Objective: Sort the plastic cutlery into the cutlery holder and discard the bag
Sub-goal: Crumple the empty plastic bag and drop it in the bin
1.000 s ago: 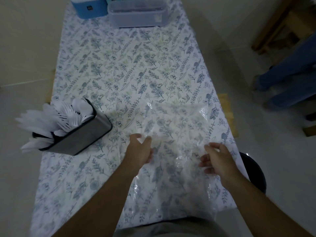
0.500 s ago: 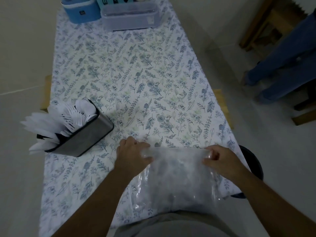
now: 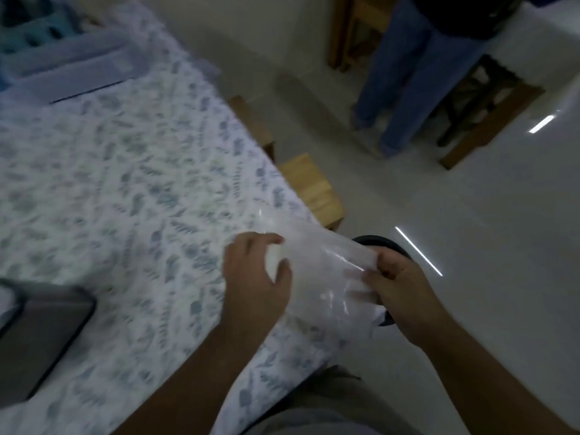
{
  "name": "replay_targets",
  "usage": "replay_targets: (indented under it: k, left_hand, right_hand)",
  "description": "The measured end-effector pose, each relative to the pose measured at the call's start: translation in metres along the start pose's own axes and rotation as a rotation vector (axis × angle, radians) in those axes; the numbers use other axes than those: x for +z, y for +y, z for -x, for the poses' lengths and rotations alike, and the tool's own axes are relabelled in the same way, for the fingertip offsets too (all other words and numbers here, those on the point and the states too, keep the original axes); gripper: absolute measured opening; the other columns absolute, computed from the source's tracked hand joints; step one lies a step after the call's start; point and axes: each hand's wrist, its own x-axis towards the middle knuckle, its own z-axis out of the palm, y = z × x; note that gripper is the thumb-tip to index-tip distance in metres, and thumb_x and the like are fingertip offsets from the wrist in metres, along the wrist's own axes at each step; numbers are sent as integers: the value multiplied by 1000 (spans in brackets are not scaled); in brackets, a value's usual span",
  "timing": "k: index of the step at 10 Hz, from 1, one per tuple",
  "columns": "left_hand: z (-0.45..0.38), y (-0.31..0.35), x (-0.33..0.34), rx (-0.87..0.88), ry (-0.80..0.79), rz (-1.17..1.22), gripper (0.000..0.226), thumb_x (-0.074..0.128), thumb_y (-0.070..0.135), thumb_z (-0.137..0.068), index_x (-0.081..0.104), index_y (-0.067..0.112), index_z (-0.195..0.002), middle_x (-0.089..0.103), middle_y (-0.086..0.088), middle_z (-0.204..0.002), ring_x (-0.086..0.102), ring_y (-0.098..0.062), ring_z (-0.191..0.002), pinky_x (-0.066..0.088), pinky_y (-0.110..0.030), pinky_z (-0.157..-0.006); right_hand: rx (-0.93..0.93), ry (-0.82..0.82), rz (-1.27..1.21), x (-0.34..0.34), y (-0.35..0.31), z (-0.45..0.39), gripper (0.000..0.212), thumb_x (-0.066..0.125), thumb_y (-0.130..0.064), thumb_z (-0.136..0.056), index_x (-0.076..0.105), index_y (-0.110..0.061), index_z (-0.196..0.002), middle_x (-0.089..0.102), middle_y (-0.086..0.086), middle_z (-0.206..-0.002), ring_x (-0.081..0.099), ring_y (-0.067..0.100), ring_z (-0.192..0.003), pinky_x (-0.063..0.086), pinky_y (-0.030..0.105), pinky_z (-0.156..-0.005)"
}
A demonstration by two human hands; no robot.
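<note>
A clear plastic bag [image 3: 317,262] is bunched between my two hands at the table's right front corner. My left hand [image 3: 255,277] grips its left side with curled fingers. My right hand [image 3: 398,287] pinches its right end, out past the table edge. Just beyond my right hand stands a dark round bin [image 3: 373,241] on the floor, mostly hidden by the bag and hand. The grey metal cutlery holder [image 3: 37,331] sits at the left edge; its contents are out of view. The frame is blurred.
The table carries a floral cloth [image 3: 125,189]. Blue and clear plastic containers [image 3: 62,58] stand at its far end. Wooden blocks [image 3: 314,186] jut out beside the table. A person in blue trousers [image 3: 405,89] stands on the floor at the upper right near wooden furniture [image 3: 489,114].
The bag went from lying flat on the table to folded, then gathered up between both hands and carried right toward the bin. The view swung to the right.
</note>
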Motion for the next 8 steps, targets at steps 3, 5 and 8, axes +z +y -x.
replay_targets:
  k: [3, 5, 8]
  left_hand:
    - [-61, 141, 179, -17, -870, 340, 27, 43, 24, -101, 59, 23, -123, 69, 1, -113, 64, -12, -100, 55, -36, -91]
    - [-105, 101, 305, -143, -1234, -142, 28, 39, 16, -103, 57, 6, -122, 62, -15, -124, 59, -28, -112, 46, -31, -86]
    - [-114, 28, 385, -8, -1275, -709, 40, 42, 22, -102, 48, 8, -139, 54, -14, -136, 55, -30, -121, 46, -36, -97]
  right_hand:
    - [-28, 400, -120, -124, 28, -38, 47, 47, 14, -95, 71, -15, -122, 54, -17, -131, 52, -24, -108, 45, 4, -96]
    - [193, 444, -127, -149, 125, -142, 45, 51, 7, -98, 55, -3, -142, 48, 5, -149, 47, 9, -130, 38, 3, -97]
    - [373, -31, 780, -146, 260, -249, 57, 44, -26, -104, 28, -19, -158, 13, 13, -169, 20, 39, -152, 29, 53, -118]
